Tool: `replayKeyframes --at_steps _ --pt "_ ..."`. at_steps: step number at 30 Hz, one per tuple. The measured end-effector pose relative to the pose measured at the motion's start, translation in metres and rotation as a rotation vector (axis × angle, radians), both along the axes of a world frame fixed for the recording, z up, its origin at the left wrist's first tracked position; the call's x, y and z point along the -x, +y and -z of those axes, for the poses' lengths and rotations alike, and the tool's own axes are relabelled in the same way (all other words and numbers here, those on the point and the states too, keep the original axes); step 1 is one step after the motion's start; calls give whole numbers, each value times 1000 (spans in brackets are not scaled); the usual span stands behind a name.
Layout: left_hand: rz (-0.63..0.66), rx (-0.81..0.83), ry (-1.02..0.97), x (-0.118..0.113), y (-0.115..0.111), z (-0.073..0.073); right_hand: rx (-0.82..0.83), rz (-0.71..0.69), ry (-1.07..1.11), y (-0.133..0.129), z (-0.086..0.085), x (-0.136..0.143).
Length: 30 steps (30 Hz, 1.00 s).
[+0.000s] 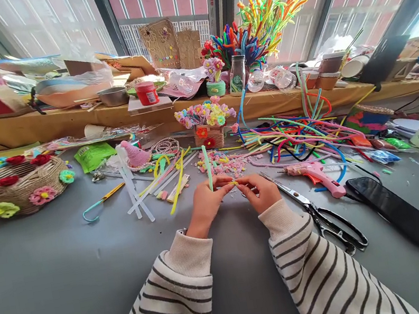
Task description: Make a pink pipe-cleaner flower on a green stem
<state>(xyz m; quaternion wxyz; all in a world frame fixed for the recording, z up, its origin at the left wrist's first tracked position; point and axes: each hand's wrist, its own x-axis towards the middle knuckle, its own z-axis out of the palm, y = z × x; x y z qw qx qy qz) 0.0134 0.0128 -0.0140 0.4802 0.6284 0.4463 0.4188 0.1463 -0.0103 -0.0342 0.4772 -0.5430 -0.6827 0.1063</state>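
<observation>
My left hand [208, 203] is closed, with a pale green pipe cleaner [207, 165] standing up out of its grip. At the middle, its thumb and fingertips meet those of my right hand [258, 191], which is pinched shut. Between the two sets of fingertips shows a small yellow piece [234, 183], mostly hidden and too small to name. Just beyond the hands lie many pastel beads [225, 166] scattered on the grey table [94, 283]. Beside my right hand rest large scissors [314, 209] with black handles, and a pink hot glue gun [312, 174].
Clear glue sticks [135, 191] and yellow pipe cleaners [179, 186] lie left of the hands, with a crochet hook [113, 191] farther out. A flower-trimmed woven basket [17, 186] stands far left. Loose pipe cleaners [290, 135] pile up behind. A black phone [399, 211] lies right.
</observation>
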Motion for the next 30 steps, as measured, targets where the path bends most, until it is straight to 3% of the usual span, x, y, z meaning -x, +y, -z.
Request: replayKeyframes --at_steps 7,14,19,23,30 --pt "27 -40 129 -2 -4 -2 -109 88 -191 -2 4 -4" --pt "-106 -321 433 -4 -9 -1 -148 150 -247 -3 3 -1" --pt "-193 -422 557 -10 -12 0 -140 183 -240 0 6 2" --pt "-238 -423 568 -13 -14 -1 -150 217 -214 1 7 6" --pt "-160 -308 435 -10 -15 -4 -127 191 -104 -3 1 6"
